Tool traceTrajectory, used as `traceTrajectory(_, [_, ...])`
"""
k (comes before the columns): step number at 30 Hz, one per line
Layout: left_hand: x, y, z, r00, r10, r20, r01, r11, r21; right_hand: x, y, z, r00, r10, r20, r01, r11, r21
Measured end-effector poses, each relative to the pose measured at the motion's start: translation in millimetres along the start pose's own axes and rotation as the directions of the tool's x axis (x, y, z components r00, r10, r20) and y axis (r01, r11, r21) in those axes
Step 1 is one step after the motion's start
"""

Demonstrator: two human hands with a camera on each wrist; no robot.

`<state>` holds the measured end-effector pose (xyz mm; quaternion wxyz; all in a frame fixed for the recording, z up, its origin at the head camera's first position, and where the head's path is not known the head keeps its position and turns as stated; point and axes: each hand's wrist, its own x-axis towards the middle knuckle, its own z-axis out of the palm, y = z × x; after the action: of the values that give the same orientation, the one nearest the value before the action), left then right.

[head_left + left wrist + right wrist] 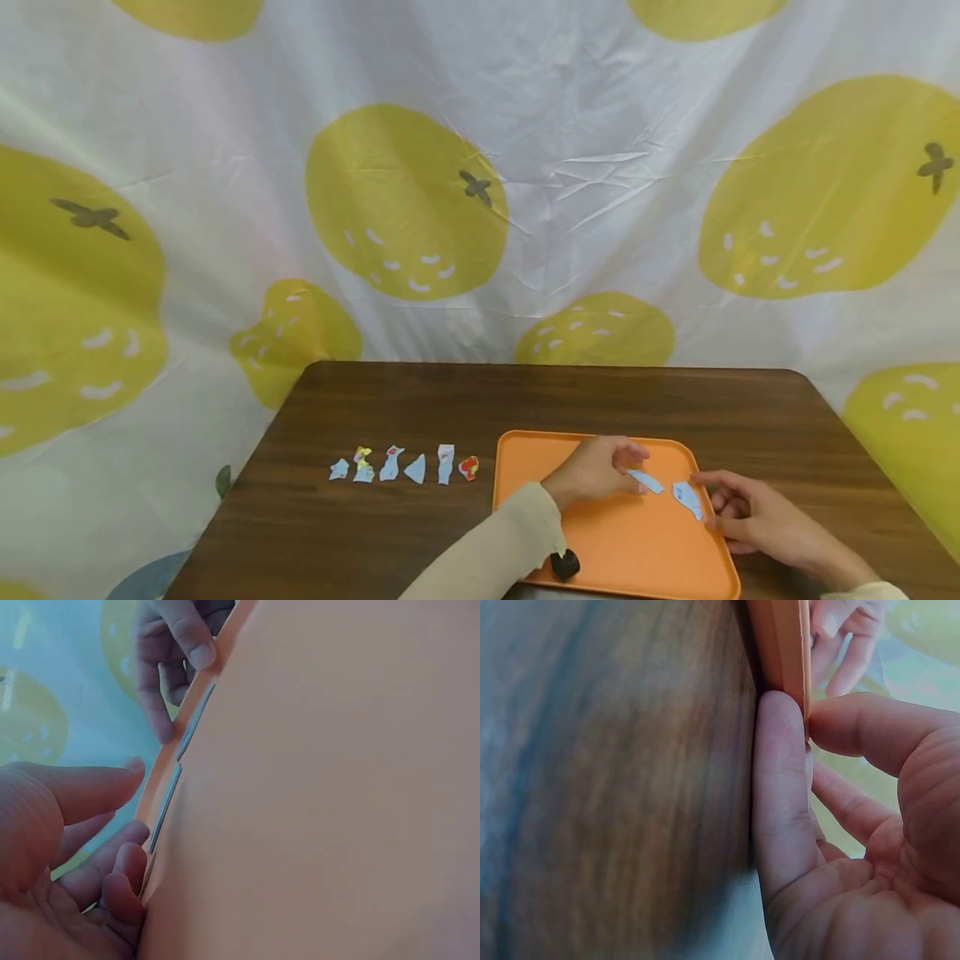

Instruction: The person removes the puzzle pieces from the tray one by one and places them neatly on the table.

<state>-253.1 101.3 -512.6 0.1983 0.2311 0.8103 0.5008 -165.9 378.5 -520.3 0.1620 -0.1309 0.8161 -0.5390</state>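
Working with thin bits of torn paper, we should go slow and use a light touch. Our left hand (597, 469) is over the orange tray (622, 546), with its thumb away from its other fingers, which bend loosely right by the left paper bit (649, 482). We can't tell if a fingertip touches that bit, but we don't see a pinch on it. Our right hand (765, 518) touches the tray's right rim, with its thumb and first finger wide apart. The right paper bit (686, 500) lies on the tray just beside those two fingers, and some tray shows between the two papers.

To do this well, we think one soft fingertip should press a bit's middle and slide it, since a hard poke might bend or flip it. Our right hand could stop the tray from skidding on the brown table (412, 400). We should lift our fingers straight up, so no paper sticks to us. Our left sleeve (487, 546) crosses the tray's left side, and six scraps (416, 469) lie in a row on the table past it, so we should swing that arm gently.
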Motion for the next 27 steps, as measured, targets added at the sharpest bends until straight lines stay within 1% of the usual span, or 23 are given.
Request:
traceTrajectory(4, [2.2,-1.0,2.3,0.999,-0.036,-0.039,0.035,0.999,-0.022,0,1,-1,1.000,0.002,0.007,-0.002,1.000,0.011])
traceTrajectory(7, [3.4,-1.1,4.1,0.995,-0.053,-0.084,0.053,0.999,-0.008,-1,1,-1,1.000,0.007,0.017,-0.007,1.000,0.019])
traceTrajectory(12, [7.6,-0.1,7.2,0.984,-0.073,-0.162,0.077,0.997,0.023,-1,-2,-2,1.000,0.017,0.018,-0.017,1.000,0.009])
traceTrajectory(15, [8.2,-1.2,7.0,0.982,-0.082,-0.171,0.088,0.996,0.029,0,-4,-1,1.000,0.019,0.017,-0.019,1.000,0.006])
traceTrajectory(18, [8.4,-3.1,5.1,0.986,-0.072,-0.147,0.076,0.997,0.016,0,-5,0,0.999,0.028,0.018,-0.028,1.000,0.008])
traceTrajectory(21, [6.9,-4.5,1.1,0.994,-0.049,-0.094,0.052,0.998,0.028,0,-5,-1,0.999,0.036,0.019,-0.036,0.999,0.012])
traceTrajectory(24, [5.1,-5.6,-3.1,1.000,-0.015,-0.021,0.017,0.997,0.080,-1,-4,-1,0.999,0.046,0.015,-0.046,0.999,0.018])
traceTrajectory(27, [3.9,-7.0,-5.5,0.998,0.024,0.050,-0.032,0.986,0.164,-1,-3,0,0.999,0.049,0.009,-0.049,0.999,0.021])
